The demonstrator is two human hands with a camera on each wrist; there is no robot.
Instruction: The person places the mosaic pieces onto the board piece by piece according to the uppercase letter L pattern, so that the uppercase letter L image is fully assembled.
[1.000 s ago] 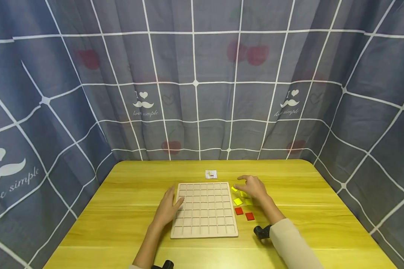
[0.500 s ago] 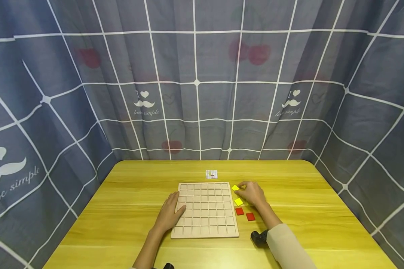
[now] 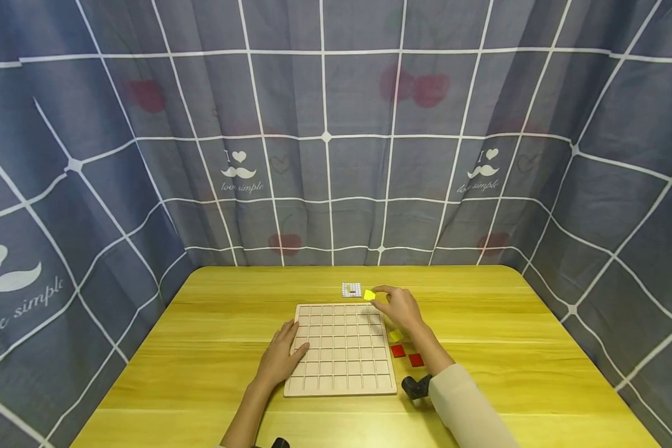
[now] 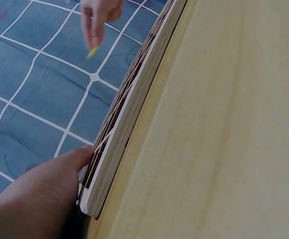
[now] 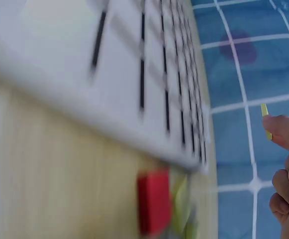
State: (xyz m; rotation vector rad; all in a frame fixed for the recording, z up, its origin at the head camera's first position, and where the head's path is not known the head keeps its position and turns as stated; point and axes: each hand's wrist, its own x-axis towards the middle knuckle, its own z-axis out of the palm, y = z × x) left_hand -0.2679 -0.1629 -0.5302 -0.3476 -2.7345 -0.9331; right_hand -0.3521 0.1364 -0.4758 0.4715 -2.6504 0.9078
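Nearest, a black wrist camera (image 3: 417,387) on the right arm sits just off the near right corner of the wooden grid board (image 3: 341,387), which lies flat on the wood-grained bench (image 3: 201,379) with no tile in its cells. Along the board's left side rests the left hand (image 3: 279,358), its fingers laid loosely down the outer edge and its thumb over the rim, probably to keep the board from sliding. Off the board's right side lie two red square tiles (image 3: 416,360) and, a little farther, a yellow square tile (image 3: 396,336), likely set there for easy reach; the right forearm may hide more. Above the board's far right corner is the right hand (image 3: 401,306), its grip closed on another yellow tile (image 3: 369,295) between thumb and fingertips, apparently by the edges so the face stays uncovered. Just beyond the board's far edge lies a small gridded pattern card (image 3: 351,290), seemingly placed for easy viewing, and behind everything beyond the board hangs a blue-grey checked curtain (image 3: 336,174)
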